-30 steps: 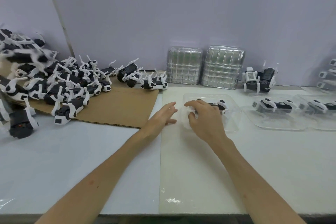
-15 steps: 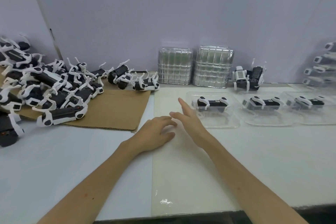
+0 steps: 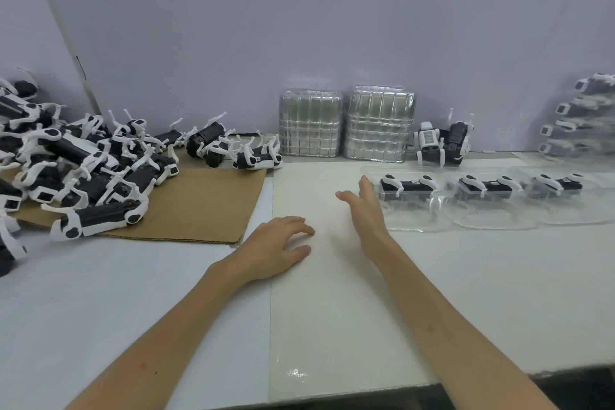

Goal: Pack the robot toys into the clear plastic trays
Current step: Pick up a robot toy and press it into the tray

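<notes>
A heap of black-and-white robot toys [image 3: 83, 163] lies at the left, partly on a sheet of brown cardboard [image 3: 196, 210]. Three clear plastic trays sit in a row at the right, each with one robot toy in it; the nearest tray [image 3: 409, 213] holds a toy [image 3: 407, 186]. My right hand [image 3: 366, 206] is open, edge-on, its fingers against the left side of that tray. My left hand [image 3: 279, 243] rests palm down on the table with fingers loosely curled, holding nothing.
Two stacks of empty clear trays [image 3: 346, 125] lean against the back wall. A robot toy [image 3: 442, 143] stands beside them. Filled trays [image 3: 582, 120] are stacked at the far right. The table's front edge [image 3: 332, 393] is close to me.
My right hand let go of the toy in the tray and slid to the tray's left side, pushing it right into line. My left hand drew back and flattened on the table.
</notes>
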`<action>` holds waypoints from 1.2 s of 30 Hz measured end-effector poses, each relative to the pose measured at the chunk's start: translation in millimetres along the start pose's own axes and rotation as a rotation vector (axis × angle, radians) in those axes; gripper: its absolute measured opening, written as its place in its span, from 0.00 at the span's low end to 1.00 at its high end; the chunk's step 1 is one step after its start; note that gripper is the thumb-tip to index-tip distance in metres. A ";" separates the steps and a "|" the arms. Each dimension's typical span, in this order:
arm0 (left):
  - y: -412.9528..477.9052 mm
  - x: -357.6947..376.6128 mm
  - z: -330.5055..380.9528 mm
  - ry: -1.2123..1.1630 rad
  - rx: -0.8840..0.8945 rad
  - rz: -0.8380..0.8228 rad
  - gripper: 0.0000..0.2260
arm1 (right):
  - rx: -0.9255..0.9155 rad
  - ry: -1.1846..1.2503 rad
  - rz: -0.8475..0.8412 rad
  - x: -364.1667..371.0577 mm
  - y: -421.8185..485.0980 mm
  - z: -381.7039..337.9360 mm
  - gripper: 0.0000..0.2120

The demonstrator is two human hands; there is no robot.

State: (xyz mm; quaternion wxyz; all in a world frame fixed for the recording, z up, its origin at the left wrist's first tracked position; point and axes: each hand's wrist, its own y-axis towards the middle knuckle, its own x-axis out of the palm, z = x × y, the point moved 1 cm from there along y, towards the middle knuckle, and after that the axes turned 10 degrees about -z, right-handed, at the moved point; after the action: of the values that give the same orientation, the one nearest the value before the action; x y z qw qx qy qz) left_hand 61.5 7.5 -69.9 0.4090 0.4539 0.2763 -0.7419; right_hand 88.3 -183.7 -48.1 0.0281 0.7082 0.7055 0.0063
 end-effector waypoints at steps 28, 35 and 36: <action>2.0 4.9 -2.3 0.038 0.000 -0.008 0.20 | -0.006 -0.012 0.318 -88.3 16.8 -1.8 0.24; 4.2 13.3 -4.0 0.116 -0.064 -0.055 0.26 | -0.111 -0.598 -0.088 -21.2 21.7 11.0 0.24; 5.0 13.5 -3.8 0.125 -0.064 -0.065 0.26 | -0.098 -0.728 -0.146 -15.4 27.6 14.2 0.25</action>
State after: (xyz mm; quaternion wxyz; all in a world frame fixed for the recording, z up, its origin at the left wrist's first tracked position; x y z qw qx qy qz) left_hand 64.0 3.1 -83.9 0.3810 0.4769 0.3395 -0.7157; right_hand 116.4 -199.6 -60.5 0.3117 0.6094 0.6968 -0.2142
